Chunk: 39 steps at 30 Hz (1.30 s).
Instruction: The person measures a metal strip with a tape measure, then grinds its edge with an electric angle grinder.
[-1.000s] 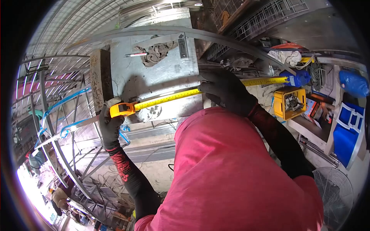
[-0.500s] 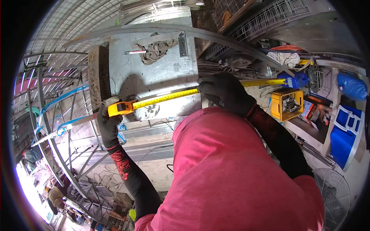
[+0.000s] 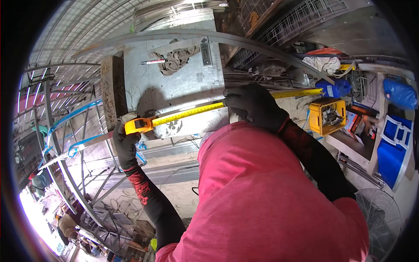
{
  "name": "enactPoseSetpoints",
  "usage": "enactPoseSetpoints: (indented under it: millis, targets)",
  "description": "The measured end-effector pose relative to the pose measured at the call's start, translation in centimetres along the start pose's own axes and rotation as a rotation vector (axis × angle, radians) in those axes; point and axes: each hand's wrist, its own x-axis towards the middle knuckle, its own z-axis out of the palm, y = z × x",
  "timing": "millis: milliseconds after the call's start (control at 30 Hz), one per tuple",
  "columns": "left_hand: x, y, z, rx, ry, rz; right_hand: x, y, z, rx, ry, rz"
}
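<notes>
Spanning the upper middle of the view, the metal-topped worktop is the largest thing near the hands. Over its far part runs a long, curved-looking metal bar, reaching past both sides. A thick, rough-faced beam lines the worktop's left side. Off to the right sit a yellow crate, with small items inside, and a blue container.

Two hands, both in dark gloves, are at the tape measure, whose yellow blade slants across the near part of the worktop and on toward the blue container (whether its end touches there, I cannot tell). The left hand has its fingers closed on the orange case, beside the beam's near end. The right hand covers a stretch of blade; its fingertips are partly hidden, so whether they clamp it cannot be told.

Farther back on the worktop lie a crumpled rag, a narrow flat tool and, smallest, a marker touching the rag.
</notes>
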Motion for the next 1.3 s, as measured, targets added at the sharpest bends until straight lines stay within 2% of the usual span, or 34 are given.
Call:
enactPoseSetpoints:
  millis: [133, 200, 333, 400, 500, 633, 700, 733, 833, 900, 933, 1000, 1100, 1133, 1167, 1200, 1233, 1267, 1300]
  targets:
    - [0.1, 0.4, -0.2, 0.041, -0.009, -0.016, 0.1, -0.1, 0.0, -0.056, 0.066, -0.032]
    - [0.3, -0.1, -0.4, 0.242, -0.053, 0.190, 0.0, -0.1, 0.1, -0.056, 0.056, -0.018]
    - [0.4, 0.3, 0.0, 0.296, -0.030, 0.198, -0.1, -0.2, 0.1, -0.089, 0.083, -0.036]
    - [0.3, 0.3, 0.2, 0.067, 0.013, 0.082, -0.2, -0.2, 0.4, -0.130, 0.126, -0.059]
    - [0.5, 0.1, 0.4, -0.079, -0.013, 0.085, -0.2, -0.2, 0.6, -0.178, 0.086, -0.035]
    - [0.3, 0.0, 0.4, 0.097, 0.029, 0.189, -0.1, -0.1, 0.5, -0.189, 0.040, -0.035]
    - [0.2, 0.2, 0.1, -0.075, 0.022, 0.014, -0.3, -0.3, 0.6, -0.187, 0.090, -0.048]
    - [0.2, 0.1, -0.1, -0.075, 0.023, 0.015, -0.3, -0.3, 0.7, -0.187, 0.090, -0.050]
    - [0.4, -0.9, -0.6, -0.009, 0.006, 0.062, -0.3, -0.2, 0.6, -0.176, 0.105, -0.046]
    - [0.4, -1.0, -0.7, 0.197, 0.040, 0.135, -0.2, -0.3, 0.2, -0.142, -0.014, 0.030]
    - [0.5, -1.1, -0.7, 0.199, 0.045, 0.141, -0.1, -0.4, 0.1, -0.144, -0.010, 0.023]
    - [0.3, -0.1, 0.1, 0.029, 0.047, 0.109, -0.2, -0.6, 0.1, -0.164, 0.053, -0.023]
    - [0.7, -0.7, 0.0, -0.036, 0.021, 0.142, 0.0, -1.0, -0.4, -0.110, 0.051, -0.009]
    - [1.4, -1.4, -1.2, 0.144, -0.038, 0.249, 0.0, -1.2, 0.0, -0.117, 0.121, -0.046]
    - [1.0, -1.5, -0.9, 0.016, -0.019, 0.146, -0.2, -1.1, 0.3, -0.146, 0.186, -0.071]
    - [1.2, -1.2, 0.0, -0.045, -0.066, 0.168, -0.7, -0.8, 0.2, -0.176, 0.126, -0.039]
    - [1.4, -1.2, 0.5, -0.099, -0.106, 0.187, -0.6, -0.5, 0.0, -0.085, 0.147, -0.077]
    - [1.4, -0.3, 0.7, -0.054, -0.094, 0.091, -1.0, -0.7, -1.1, -0.100, 0.118, -0.054]
    - [1.4, 0.1, 1.1, -0.046, -0.079, 0.094, -0.3, -0.9, -1.2, -0.089, 0.093, -0.051]
